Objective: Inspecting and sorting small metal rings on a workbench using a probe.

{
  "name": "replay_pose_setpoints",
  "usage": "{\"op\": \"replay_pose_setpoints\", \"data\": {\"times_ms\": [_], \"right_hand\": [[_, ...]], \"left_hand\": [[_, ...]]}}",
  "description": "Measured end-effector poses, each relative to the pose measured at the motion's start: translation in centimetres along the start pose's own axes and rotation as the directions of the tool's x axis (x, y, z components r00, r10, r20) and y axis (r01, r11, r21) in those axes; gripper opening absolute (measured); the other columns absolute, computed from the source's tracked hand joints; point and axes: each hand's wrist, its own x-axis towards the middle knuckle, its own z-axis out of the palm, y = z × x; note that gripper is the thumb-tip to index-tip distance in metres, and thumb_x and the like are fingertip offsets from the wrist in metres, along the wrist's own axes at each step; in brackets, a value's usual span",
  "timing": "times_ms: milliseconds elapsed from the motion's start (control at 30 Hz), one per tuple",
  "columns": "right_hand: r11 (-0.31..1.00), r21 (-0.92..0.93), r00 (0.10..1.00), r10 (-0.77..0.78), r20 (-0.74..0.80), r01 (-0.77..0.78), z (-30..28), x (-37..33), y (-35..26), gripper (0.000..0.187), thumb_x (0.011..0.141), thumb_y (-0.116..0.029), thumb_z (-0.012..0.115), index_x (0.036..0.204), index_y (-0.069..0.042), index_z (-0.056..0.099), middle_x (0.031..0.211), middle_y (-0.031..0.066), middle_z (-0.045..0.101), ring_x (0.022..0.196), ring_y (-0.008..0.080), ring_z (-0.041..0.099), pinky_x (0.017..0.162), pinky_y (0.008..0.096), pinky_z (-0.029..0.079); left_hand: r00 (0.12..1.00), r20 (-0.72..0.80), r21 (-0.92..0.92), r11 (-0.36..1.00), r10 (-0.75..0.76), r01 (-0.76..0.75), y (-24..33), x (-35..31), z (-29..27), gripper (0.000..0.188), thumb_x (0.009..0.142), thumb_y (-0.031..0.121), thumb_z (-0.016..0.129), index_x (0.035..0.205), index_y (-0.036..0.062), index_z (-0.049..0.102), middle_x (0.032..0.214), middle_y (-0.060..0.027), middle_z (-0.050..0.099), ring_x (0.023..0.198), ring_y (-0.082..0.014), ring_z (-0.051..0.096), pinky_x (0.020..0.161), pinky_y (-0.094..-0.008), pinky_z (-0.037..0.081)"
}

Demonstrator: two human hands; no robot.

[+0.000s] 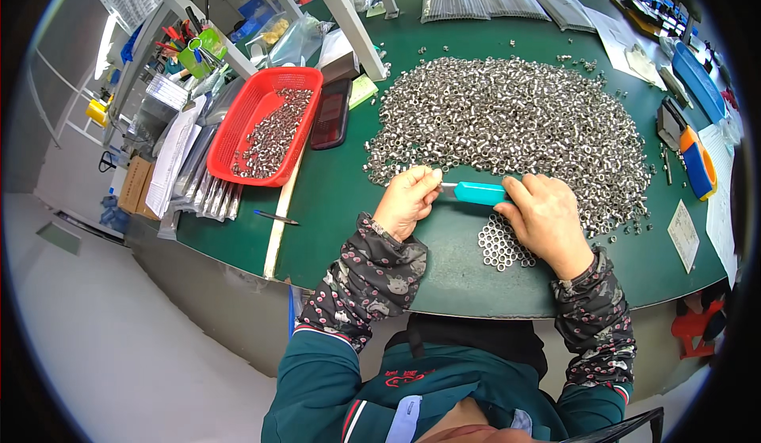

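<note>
In my right hand (545,214) is a flat teal-handled utility knife (479,193), its short grey metal end pointing left. The fingers wrap round the handle's right part. My left hand (407,199) is closed in a pinch at the metal end; whatever small thing lies between thumb and fingers is hidden. Below the right hand, a patch of small metal rings (501,245) lies side by side, flat on the green table (468,291). Just beyond both hands spreads a large heap of loose short metal rings (507,114).
A red plastic basket (225,145) with more metal pieces stands left, beside a dark phone (331,115). A pen (276,218) lies near a pale wooden strip (284,209). At right are an orange and blue tool (698,164) and a blue tray (697,82). Bagged tubes (452,2) lie behind.
</note>
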Motion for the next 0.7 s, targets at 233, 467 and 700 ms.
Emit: {"op": "replay_pose_setpoints", "data": {"times_ms": [233,467,700], "right_hand": [[0.989,-0.126,0.996,-0.081,-0.036,0.076,-0.6,0.4,0.4,0.025,0.068,-0.023,0.068,0.086,-0.01,0.056,0.067,0.0023,0.046,0.065,0.0186,0.049,0.059,0.0329,0.036],[0.971,-0.204,0.989,-0.136,-0.061,0.121,-1.4,0.9,0.1,0.025,0.067,-0.022,0.067,0.085,-0.009,0.056,0.066,0.0011,0.045,0.066,0.0165,0.048,0.059,0.0314,0.034],[0.941,-0.299,0.974,-0.197,-0.114,0.155,-1.3,0.8,0.1,0.021,0.069,-0.02,0.063,0.086,-0.009,0.057,0.067,-0.0003,0.044,0.065,0.0145,0.047,0.06,0.0299,0.034]], "left_hand": [[0.981,0.116,0.026,0.988,-0.153,0.151,0.5,0.2,-0.7,0.017,0.089,0.019,0.055,0.077,0.0059,0.052,0.06,0.0031,0.044,0.042,0.0001,0.03,0.035,-0.0144,0.022],[0.964,0.198,0.055,0.984,-0.18,0.172,0.5,0.4,-1.2,0.017,0.089,0.018,0.055,0.077,0.0061,0.052,0.06,0.0032,0.045,0.043,0.0001,0.03,0.036,-0.0143,0.022],[0.959,0.2,0.111,0.977,-0.199,0.179,0.5,0.3,-0.9,0.018,0.089,0.019,0.055,0.076,0.0075,0.05,0.063,0.0023,0.046,0.045,0.0,0.031,0.036,-0.0144,0.023]]}}
